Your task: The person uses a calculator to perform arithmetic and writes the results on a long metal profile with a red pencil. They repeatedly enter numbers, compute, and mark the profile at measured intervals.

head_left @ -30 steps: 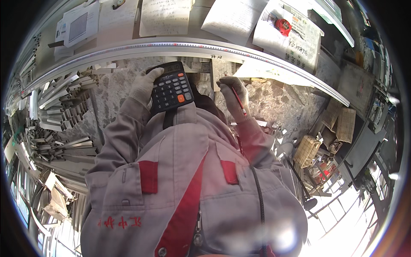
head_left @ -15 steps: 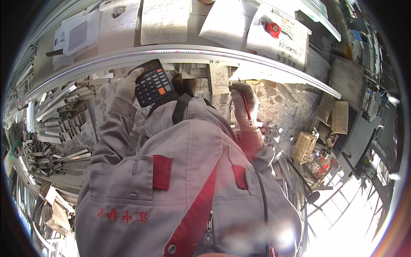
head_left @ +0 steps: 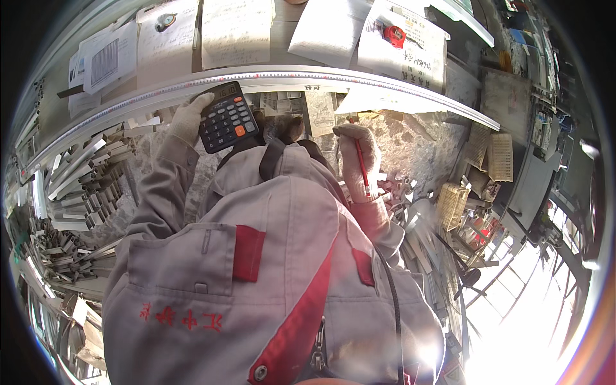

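Observation:
My left hand (head_left: pixel 187 120), in a pale knit glove, grips a black calculator (head_left: pixel 226 119) by its left side. The calculator tilts slightly, with grey and orange keys, and its upper end reaches the near edge of a long metal rail with a measuring scale (head_left: pixel 269 76). Gloved as well, my right hand (head_left: pixel 357 157) is closed around a slim red pencil (head_left: pixel 361 156), held upright along the palm below the rail. Just beyond that hand a white sheet of paper (head_left: pixel 391 101) sticks out from under the rail.
Several written sheets (head_left: pixel 236 32) lie on the bench beyond the rail. A red tape measure (head_left: pixel 394 36) rests on the papers at right, a round tape measure (head_left: pixel 165 22) at left. Metal profiles (head_left: pixel 86 168) are stacked at left; woven baskets (head_left: pixel 452 206) stand at right.
The view has shifted slightly, so the bench and papers appear a little further left. Both hands keep their hold on the calculator and the pencil.

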### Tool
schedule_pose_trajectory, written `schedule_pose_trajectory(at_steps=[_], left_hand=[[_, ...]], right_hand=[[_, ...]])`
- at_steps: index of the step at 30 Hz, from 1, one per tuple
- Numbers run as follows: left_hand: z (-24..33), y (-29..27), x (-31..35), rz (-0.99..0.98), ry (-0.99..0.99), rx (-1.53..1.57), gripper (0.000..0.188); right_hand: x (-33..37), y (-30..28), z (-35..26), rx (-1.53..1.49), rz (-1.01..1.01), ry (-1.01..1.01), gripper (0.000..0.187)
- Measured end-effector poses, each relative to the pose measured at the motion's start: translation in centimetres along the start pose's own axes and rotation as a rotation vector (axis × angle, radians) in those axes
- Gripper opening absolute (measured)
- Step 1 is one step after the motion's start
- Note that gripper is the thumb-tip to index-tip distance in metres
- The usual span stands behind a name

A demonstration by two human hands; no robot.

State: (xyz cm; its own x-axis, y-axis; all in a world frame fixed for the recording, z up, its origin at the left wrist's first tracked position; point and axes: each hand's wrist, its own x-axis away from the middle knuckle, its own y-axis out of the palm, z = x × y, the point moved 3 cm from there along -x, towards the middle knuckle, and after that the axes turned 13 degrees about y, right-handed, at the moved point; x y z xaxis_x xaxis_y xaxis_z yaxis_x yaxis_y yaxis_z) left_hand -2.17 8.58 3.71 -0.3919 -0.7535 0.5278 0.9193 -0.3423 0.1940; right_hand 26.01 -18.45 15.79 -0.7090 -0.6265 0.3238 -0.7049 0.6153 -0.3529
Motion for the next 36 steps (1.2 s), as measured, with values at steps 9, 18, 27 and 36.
schedule_pose_trajectory(at_steps=[9,18,27,36], left_hand=[[6.8,10.3,2.4,-0.03,0.157,-0.063,0.03],[7.9,15.7,5.2,-0.039,0.229,-0.086,0.031],[6.8,17.7,6.0,-0.02,0.207,-0.043,0.032],[4.9,18.1,4.9,-0.001,0.201,0.021,0.031]], right_hand=[[-2.1,2.4,-7.0,0.065,-0.226,-0.392,0.021],[-3.8,2.1,-6.6,0.124,-0.337,-0.689,0.025],[-3.8,0.8,-6.0,0.336,-0.25,-0.836,0.029],[-3.8,0.6,-5.3,0.441,-0.209,-0.859,0.031]])
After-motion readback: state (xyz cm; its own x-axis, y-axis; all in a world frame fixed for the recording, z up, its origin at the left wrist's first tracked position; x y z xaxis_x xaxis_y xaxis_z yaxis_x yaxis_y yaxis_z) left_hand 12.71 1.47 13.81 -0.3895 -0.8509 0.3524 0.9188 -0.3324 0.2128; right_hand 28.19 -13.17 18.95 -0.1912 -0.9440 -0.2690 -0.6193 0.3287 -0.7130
